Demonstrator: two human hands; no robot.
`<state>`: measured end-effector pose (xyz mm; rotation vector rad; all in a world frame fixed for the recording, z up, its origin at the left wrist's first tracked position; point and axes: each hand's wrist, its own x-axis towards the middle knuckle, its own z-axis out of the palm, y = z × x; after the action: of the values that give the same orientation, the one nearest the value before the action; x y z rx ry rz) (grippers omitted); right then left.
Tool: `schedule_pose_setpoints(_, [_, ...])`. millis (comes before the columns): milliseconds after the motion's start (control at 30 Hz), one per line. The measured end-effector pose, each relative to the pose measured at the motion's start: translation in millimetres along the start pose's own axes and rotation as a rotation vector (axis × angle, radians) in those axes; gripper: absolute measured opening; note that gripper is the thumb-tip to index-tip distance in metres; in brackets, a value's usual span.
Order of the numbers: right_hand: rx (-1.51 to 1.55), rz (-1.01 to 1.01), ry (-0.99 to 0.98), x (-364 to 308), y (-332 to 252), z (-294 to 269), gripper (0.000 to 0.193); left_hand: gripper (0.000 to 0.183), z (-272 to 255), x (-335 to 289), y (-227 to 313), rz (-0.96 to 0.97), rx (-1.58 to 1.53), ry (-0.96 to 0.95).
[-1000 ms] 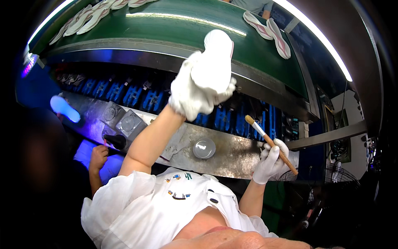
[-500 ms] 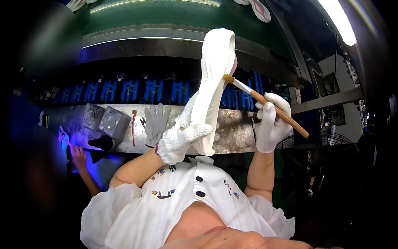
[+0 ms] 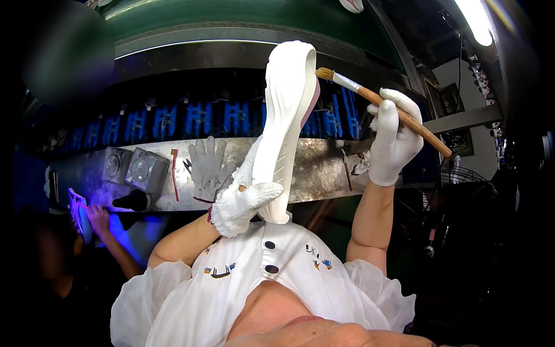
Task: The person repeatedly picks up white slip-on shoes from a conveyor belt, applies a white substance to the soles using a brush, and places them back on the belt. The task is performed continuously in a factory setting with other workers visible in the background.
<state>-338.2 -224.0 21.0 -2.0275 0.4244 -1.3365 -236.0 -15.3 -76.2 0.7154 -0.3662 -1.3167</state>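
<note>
A brush meets a shoe sole.
The left hand [image 3: 240, 207] grips the long white rubber sole [image 3: 283, 127]; the right hand [image 3: 395, 139] holds the wooden-handled brush [image 3: 381, 104], its bristles touching the sole's top.

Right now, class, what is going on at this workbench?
A person in white knit gloves holds a white shoe sole upright in the left hand, gripping its lower end. The right hand holds a wooden-handled brush, its bristles at the sole's upper edge. Behind lie a spare grey glove on a metal ledge, and a green conveyor above.
</note>
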Motion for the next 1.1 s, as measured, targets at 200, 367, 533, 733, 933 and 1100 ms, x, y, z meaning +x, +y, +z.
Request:
schedule_pose_setpoints(200, [-0.016, -0.049, 0.016, -5.3, -4.6, 0.0, 0.014, 0.094, 0.0, -3.1, -2.6, -0.015, -0.027, 0.008])
schedule_pose_setpoints(367, [-0.048, -0.124, -0.091, -14.3, 1.2, 0.8, 0.013, 0.083, -1.0, -2.4, -3.6, 0.069, -0.038, 0.046])
schedule_pose_setpoints(533, [-0.059, -0.170, -0.168, -26.8, 4.6, -3.5, 0.014, 0.078, -1.2, -6.0, 2.1, 0.010, -0.158, -0.005])
schedule_pose_setpoints(733, [-0.044, -0.217, -0.253, -40.8, 2.9, -9.0, 0.014, 0.059, 2.9, -7.7, 4.6, 0.024, -0.304, 0.020])
schedule_pose_setpoints(933, [0.087, -0.262, -0.189, -42.5, -0.4, -10.0, 0.012, 0.055, 1.1, -8.0, 0.5, 0.028, -0.338, 0.028])
schedule_pose_setpoints(1100, [0.080, -0.140, -0.069, -33.7, 5.6, 0.8, 0.015, 0.064, -4.6, -13.3, -3.1, -0.001, -0.325, -0.030])
